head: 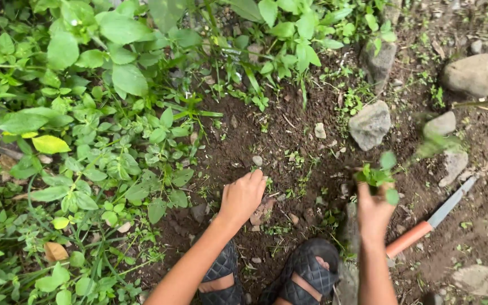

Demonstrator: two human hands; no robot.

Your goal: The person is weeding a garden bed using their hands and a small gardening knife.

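My left hand (243,195) rests knuckles-up on the dark bare soil (289,141), fingers curled down at the ground; whether it grips anything is hidden. Raised a little above the soil to the right, my right hand (374,212) is closed around a small pulled weed (380,175) with green leaves, blurred by motion. A knife (431,219) with an orange handle and a grey blade lies on the ground just right of that hand. My feet in black quilted sandals (306,271) stand at the bottom, between my arms.
Dense green weeds (86,141) cover the left half and the top. Several grey stones (370,124) lie on the soil at the upper right, with a large one (471,73) near the corner. A flat stone (480,278) sits at the lower right.
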